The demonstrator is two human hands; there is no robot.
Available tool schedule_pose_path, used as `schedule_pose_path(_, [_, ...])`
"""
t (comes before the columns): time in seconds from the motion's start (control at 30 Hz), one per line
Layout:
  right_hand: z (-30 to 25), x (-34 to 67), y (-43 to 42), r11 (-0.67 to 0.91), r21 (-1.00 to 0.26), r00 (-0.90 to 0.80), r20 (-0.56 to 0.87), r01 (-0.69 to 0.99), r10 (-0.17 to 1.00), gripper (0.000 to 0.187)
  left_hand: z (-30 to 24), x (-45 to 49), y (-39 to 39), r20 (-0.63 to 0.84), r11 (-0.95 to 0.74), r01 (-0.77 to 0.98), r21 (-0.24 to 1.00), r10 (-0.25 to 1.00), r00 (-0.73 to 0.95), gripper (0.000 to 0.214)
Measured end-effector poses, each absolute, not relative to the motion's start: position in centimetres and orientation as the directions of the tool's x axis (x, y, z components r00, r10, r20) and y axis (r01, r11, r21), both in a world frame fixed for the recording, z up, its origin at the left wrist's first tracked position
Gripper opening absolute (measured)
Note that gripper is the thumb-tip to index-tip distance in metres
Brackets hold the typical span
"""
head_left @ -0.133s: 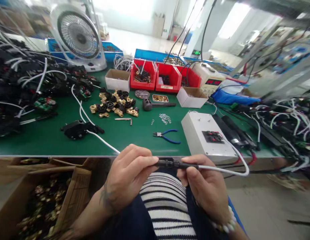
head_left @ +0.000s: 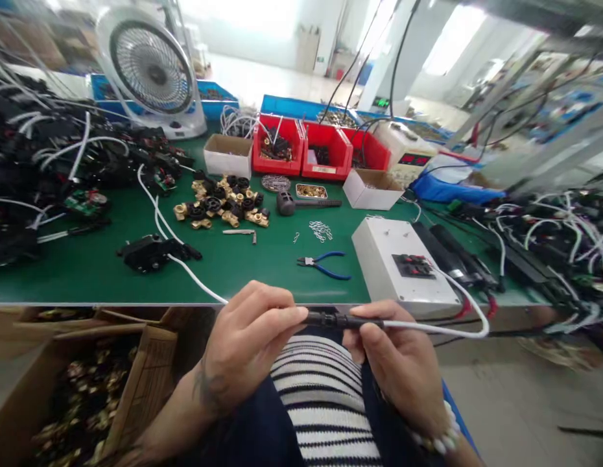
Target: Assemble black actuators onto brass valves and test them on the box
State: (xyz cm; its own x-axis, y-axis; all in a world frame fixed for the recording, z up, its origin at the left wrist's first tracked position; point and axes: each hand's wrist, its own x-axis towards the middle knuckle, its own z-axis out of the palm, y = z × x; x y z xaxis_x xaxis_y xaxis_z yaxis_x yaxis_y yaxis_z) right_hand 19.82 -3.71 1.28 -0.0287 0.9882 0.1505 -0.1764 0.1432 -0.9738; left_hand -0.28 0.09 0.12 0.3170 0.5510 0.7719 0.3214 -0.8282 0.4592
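Between my hands, just off the table's front edge, is a black cable connector with its two halves end to end; whether they are fully seated I cannot tell. My left hand pinches its left half, whose white cable runs back to a black plastic assembly on the table. The right half sits in the fingers of my right hand. From there a white cable loops up to the terminal block on a grey box.
Blue-handled pliers, small wire clips, a black mallet and brass fittings lie on the green table. Red bins and a fan stand behind. Cabled parts crowd both sides. A carton is below left.
Almost nothing differs. The white cable loop on the right has shifted slightly outward, and the connector stays in both hands.
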Motion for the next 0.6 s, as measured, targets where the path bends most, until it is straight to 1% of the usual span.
schedule_pose_path(0.1, [1.4, 19.6, -3.5, 0.194, -0.975, -0.012, 0.197, -0.111, 0.98, 0.005, 0.0, -0.3, 0.2, 0.772, -0.837, 0.315, 0.449, 0.54, 0.335, 0.022])
schedule_pose_path(0.2, [1.2, 19.7, -3.1, 0.194, -0.976, -0.033, 0.198, -0.101, 0.98, 0.006, -0.3, 0.0, 0.3, 0.784, -0.843, 0.328, 0.427, 0.525, 0.33, 0.021])
schedule_pose_path(0.27, [0.6, 20.1, -2.9, 0.143, -0.984, -0.058, 0.15, -0.111, 0.987, 0.008, -0.5, 0.4, 0.4, 0.777, -0.837, 0.347, 0.422, 0.532, 0.338, 0.017])
schedule_pose_path(0.33, [-0.4, 20.8, -2.8, 0.063, -0.994, -0.091, 0.072, -0.093, 0.993, 0.013, -0.7, 0.5, 0.8, 0.737, -0.82, 0.359, 0.445, 0.563, 0.374, 0.008])
schedule_pose_path(0.4, [-1.9, 22.0, -2.8, -0.04, -0.999, -0.118, -0.041, 0.012, 0.992, 0.023, -1.0, -0.3, 1.7, 0.677, -0.758, 0.432, 0.489, 0.642, 0.36, 0.02])
schedule_pose_path(0.43, [-2.7, 22.7, -2.7, -0.093, -0.99, -0.125, -0.106, 0.103, 0.987, 0.032, -1.1, -1.2, 2.4, 0.655, -0.696, 0.507, 0.509, 0.695, 0.297, 0.029])
schedule_pose_path(0.47, [-3.4, 23.5, -2.8, -0.144, -0.965, -0.133, -0.175, 0.218, 0.975, 0.041, -1.4, -2.4, 3.1, 0.638, -0.604, 0.6, 0.525, 0.746, 0.192, 0.036])
schedule_pose_path(0.53, [-4.1, 25.2, -2.9, -0.215, -0.867, -0.179, -0.323, 0.449, 0.929, 0.054, -2.0, -5.8, 4.5, 0.612, -0.327, 0.769, 0.55, 0.784, -0.105, 0.042])
schedule_pose_path(0.6, [-3.5, 26.9, -3.2, -0.202, -0.78, -0.289, -0.44, 0.592, 0.85, 0.052, -3.0, -9.7, 5.6, 0.532, 0.002, 0.82, 0.572, 0.759, -0.374, 0.044])
